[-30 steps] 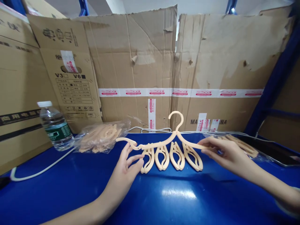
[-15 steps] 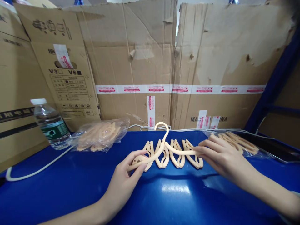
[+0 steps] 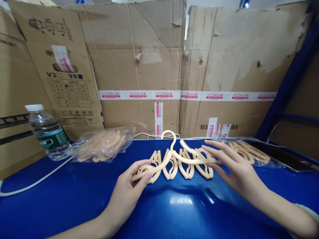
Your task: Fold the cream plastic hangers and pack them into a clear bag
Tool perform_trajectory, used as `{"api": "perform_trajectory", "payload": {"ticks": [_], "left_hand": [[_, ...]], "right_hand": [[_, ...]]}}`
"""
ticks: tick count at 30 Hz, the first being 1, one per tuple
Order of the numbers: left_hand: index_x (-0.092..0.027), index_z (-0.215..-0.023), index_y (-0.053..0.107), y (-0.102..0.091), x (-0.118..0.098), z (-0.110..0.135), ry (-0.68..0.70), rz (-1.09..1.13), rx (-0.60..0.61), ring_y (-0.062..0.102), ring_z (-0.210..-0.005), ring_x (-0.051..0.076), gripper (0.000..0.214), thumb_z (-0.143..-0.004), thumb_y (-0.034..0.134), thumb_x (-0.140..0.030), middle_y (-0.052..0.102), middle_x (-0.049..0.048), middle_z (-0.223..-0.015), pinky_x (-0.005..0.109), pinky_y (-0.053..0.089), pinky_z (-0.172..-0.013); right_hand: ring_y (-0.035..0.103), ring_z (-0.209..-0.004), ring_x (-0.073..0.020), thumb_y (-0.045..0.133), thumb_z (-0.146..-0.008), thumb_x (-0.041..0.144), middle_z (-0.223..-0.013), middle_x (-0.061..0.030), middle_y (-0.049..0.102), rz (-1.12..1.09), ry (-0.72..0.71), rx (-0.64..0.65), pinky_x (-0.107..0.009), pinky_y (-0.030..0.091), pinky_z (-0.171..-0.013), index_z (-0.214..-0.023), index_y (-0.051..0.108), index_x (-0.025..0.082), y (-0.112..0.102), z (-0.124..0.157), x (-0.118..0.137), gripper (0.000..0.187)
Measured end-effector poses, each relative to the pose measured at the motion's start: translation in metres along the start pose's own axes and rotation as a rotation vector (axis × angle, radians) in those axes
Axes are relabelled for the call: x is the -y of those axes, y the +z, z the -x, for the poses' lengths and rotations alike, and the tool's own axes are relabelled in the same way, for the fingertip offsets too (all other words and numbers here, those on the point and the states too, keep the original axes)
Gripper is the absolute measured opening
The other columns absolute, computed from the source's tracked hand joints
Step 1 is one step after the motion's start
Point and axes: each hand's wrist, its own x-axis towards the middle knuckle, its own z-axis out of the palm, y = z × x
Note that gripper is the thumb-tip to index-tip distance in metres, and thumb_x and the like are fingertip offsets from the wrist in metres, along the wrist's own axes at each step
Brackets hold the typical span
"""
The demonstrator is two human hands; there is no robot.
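Note:
A pale wood-coloured folding clothes hanger (image 3: 183, 160), hook upward, is spread open between my two hands above the blue table. My left hand (image 3: 131, 177) is closed on its left end, thumb in front and fingers behind. My right hand (image 3: 231, 162) grips the right end by the thumb, its upper fingers raised and spread by a rounded joint. From that end a loose bar (image 3: 186, 146) sticks out up and to the left, above the hanger's arm. Behind the hanger several folded hangers (image 3: 187, 176) lie in a row, partly covered by it.
A clear bag of hanger parts (image 3: 99, 146) lies at left, beside a water bottle (image 3: 50, 136). Another bag of hangers (image 3: 245, 151) and a dark flat device (image 3: 281, 157) sit at right. A white cable (image 3: 37, 189) crosses the table. Cardboard (image 3: 139, 73) walls the back.
The bar at the hanger's right end has swung out from the arm, pointing up and left. My right hand's fingers have spread and lifted; my left hand keeps its grip.

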Motion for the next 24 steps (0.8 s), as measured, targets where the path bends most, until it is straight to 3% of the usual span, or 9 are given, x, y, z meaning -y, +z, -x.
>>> {"api": "perform_trajectory", "payload": {"ticks": [3,6,14,17,21,24], "left_hand": [[-0.022,-0.107,0.064,0.001,-0.001,0.001,-0.009,0.001,-0.035,0.070,-0.082,0.018,0.033,-0.079,0.067,-0.040,0.071,0.0006,-0.089,0.024,0.056,-0.075],[-0.021,-0.111,0.061,0.001,-0.002,0.000,-0.036,0.050,-0.074,0.069,-0.079,0.017,0.041,-0.076,0.071,-0.040,0.071,0.0006,-0.085,0.022,0.055,-0.072],[-0.018,-0.119,0.050,0.001,0.002,-0.002,-0.111,0.268,-0.127,0.068,-0.070,0.014,0.058,-0.071,0.079,-0.035,0.071,-0.0011,-0.078,0.022,0.055,-0.072],[-0.017,-0.119,0.049,0.004,0.000,-0.001,-0.114,0.281,-0.090,0.066,-0.068,0.014,0.059,-0.070,0.079,-0.033,0.071,-0.0003,-0.076,0.022,0.055,-0.067],[-0.016,-0.121,0.046,0.008,-0.005,0.002,-0.115,0.227,-0.016,0.065,-0.066,0.014,0.061,-0.071,0.077,-0.032,0.073,0.0009,-0.073,0.022,0.054,-0.064],[-0.016,-0.121,0.044,0.011,-0.006,0.004,-0.112,0.200,0.040,0.067,-0.069,0.015,0.060,-0.073,0.075,-0.032,0.074,0.0016,-0.073,0.023,0.054,-0.067]], "right_hand": [[0.067,-0.078,-0.0206,0.058,-0.090,0.038,-0.109,-0.0109,0.068,-0.355,0.267,0.052,-0.030,0.059,-0.058,-0.120,0.062,0.022,0.001,-0.004,0.000,0.034],[0.062,-0.064,-0.0164,0.063,-0.087,0.044,-0.093,-0.0075,0.070,-0.584,0.416,0.127,-0.028,0.055,-0.053,-0.111,0.067,0.021,0.000,-0.009,-0.002,0.034],[0.057,-0.067,-0.0158,0.065,-0.085,0.047,-0.081,-0.0051,0.066,-0.894,0.606,0.173,-0.030,0.051,-0.061,-0.107,0.069,0.018,0.002,-0.010,-0.006,0.036],[0.056,-0.064,-0.0143,0.065,-0.086,0.046,-0.075,-0.0031,0.062,-1.027,0.646,0.190,-0.029,0.049,-0.059,-0.103,0.066,0.017,0.008,-0.006,0.001,0.034],[0.057,-0.061,-0.0121,0.069,-0.084,0.041,-0.076,0.0014,0.061,-1.201,0.744,0.156,-0.026,0.049,-0.056,-0.111,0.050,0.024,0.017,-0.002,0.020,0.037],[0.058,-0.063,-0.0109,0.072,-0.083,0.036,-0.075,0.0034,0.060,-1.292,0.769,0.197,-0.024,0.051,-0.059,-0.095,0.046,0.024,0.022,0.000,0.032,0.031]]}}
